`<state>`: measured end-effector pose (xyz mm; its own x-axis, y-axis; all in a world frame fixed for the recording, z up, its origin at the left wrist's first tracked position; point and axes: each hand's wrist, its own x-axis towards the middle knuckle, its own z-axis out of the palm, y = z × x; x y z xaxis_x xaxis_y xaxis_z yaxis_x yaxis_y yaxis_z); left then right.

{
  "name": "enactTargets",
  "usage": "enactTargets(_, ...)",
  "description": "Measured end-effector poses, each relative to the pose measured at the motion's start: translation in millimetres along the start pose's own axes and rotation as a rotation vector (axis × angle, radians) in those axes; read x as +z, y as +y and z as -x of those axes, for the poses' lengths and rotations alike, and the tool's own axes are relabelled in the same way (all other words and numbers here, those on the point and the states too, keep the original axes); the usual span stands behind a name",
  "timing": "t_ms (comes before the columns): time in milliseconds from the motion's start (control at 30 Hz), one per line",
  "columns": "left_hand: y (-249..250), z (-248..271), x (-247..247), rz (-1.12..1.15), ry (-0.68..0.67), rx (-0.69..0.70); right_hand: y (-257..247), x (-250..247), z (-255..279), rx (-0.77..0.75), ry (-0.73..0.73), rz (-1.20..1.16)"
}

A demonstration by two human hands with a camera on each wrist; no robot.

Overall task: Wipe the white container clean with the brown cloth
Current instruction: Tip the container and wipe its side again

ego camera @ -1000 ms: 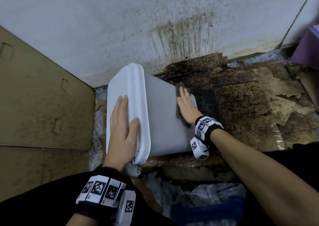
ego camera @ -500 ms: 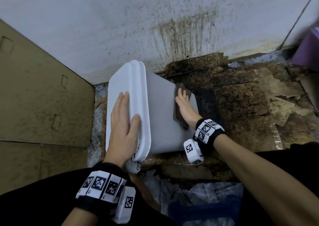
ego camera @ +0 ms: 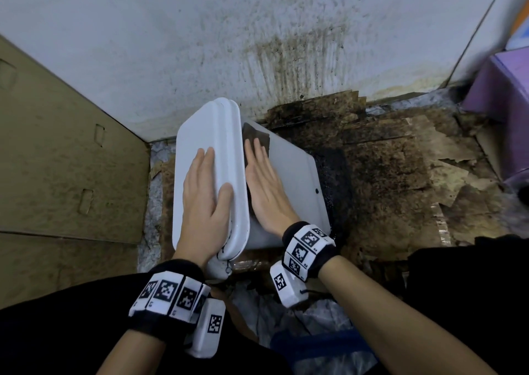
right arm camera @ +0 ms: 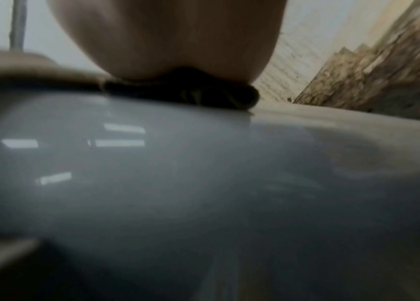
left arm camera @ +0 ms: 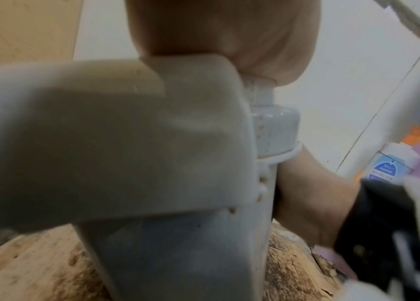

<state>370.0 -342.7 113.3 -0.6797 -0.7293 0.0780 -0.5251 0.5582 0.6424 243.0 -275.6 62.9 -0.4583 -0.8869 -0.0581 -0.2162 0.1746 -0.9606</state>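
Left hand (ego camera: pixel 204 200): flat, fingers straight, pressing white container (ego camera: pixel 289 179) lid.
Right hand (ego camera: pixel 264 187): flat, fingers extended, pressing brown cloth (ego camera: pixel 256 139) against container side.

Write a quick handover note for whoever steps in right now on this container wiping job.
Left hand: open, flat on the lid end of the white container, steadying it.
Right hand: open, pressing the brown cloth flat on the container's upward side, near the lid rim.
Container lies on its side on stained cardboard by the wall.
Done: wiping under way.
Left: remaining faces; hidden sides unchecked.
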Motion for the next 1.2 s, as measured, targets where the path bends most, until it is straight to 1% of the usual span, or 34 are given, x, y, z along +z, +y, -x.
enactTargets(100,-1.6,0.2,-0.7,0.007,0.004,-0.004,12.0,4.7,9.8,-0.016,0.05,0.032)
enactTargets(233,-8.5,1.0,-5.8,0.015,0.0,-0.01,47.7,4.9,28.0,0.045,0.086,0.07)
enactTargets(300,-9.2,1.2,-7.2,0.024,-0.006,-0.022,76.8,2.7,38.1,0.126,0.12,0.089)
enactTargets(367,-8.8,1.5,-7.3,0.027,-0.008,-0.028,103.6,-0.5,49.3,0.25,0.156,0.078)
enactTargets(433,-7.1,1.7,-7.1,0.023,-0.006,-0.03,118.3,-4.6,57.9,0.382,0.181,0.013)
enactTargets(467,-5.7,1.7,-6.7,0.024,-0.006,-0.031,119.7,-6.9,59.7,0.431,0.188,-0.024)
enactTargets(533,-2.7,2.0,-5.8,0.026,-0.013,-0.039,114.7,-11.0,58.4,0.477,0.18,-0.049)
enactTargets(667,-7.0,1.4,-6.7,0.033,-0.009,-0.042,101.1,-14.1,53.5,0.474,0.145,-0.031)
enactTargets(800,-10.7,1.1,-7.6,0.029,0.0,-0.045,87.1,-4.5,50.2,0.522,0.213,-0.144)
enactTargets(867,-6.5,0.9,-6.2,0.023,-0.004,-0.049,73.1,4.0,47.8,0.474,0.227,-0.152)
enactTargets(933,-3.4,0.2,-4.6,0.012,-0.004,-0.051,53.3,11.7,49.2,0.389,0.216,-0.123)
enactTargets(1033,-3.4,-1.2,-4.3,-0.001,0.004,-0.045,21.5,27.3,56.0,0.209,0.187,-0.038)
enactTargets(1100,-4.2,-1.4,-4.6,-0.004,0.004,-0.051,5.3,37.1,59.9,0.098,0.19,-0.036)
enactTargets(1200,-4.0,-0.5,-4.4,-0.005,0.001,-0.055,-1.6,43.8,63.3,0.039,0.215,-0.06)
